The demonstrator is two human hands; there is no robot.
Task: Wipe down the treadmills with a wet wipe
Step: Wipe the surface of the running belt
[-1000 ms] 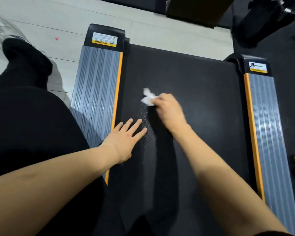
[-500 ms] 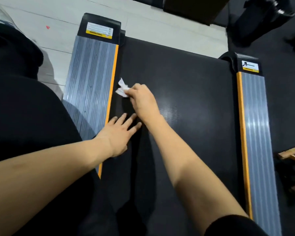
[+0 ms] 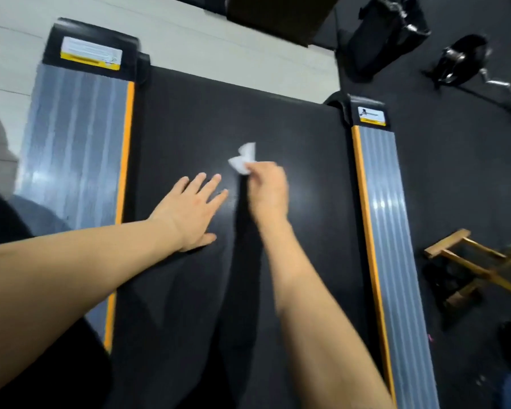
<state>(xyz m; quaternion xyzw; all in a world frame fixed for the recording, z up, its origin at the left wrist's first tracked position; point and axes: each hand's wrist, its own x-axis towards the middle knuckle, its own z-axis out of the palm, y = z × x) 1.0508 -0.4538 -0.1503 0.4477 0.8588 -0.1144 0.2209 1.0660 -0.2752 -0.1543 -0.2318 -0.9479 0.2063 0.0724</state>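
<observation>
The treadmill's black belt [image 3: 189, 119] fills the middle of the view between two grey ribbed side rails with orange edges, the left rail [image 3: 74, 143] and the right rail [image 3: 387, 216]. My right hand [image 3: 267, 187] grips a crumpled white wet wipe [image 3: 244, 160] and holds it down on the belt near its middle. My left hand [image 3: 194, 211] lies flat on the belt with fingers spread, just left of the right hand.
Pale floor lies beyond the treadmill's end. On the dark floor at right are a black bag [image 3: 387, 28], a curl bar with a weight plate [image 3: 466, 60] and a wooden frame [image 3: 478, 270]. My dark trouser leg [image 3: 0, 219] is at the left edge.
My right hand swept the wipe from the belt's left edge back toward its middle. My left hand slid from the belt's left edge further onto the belt, still flat.
</observation>
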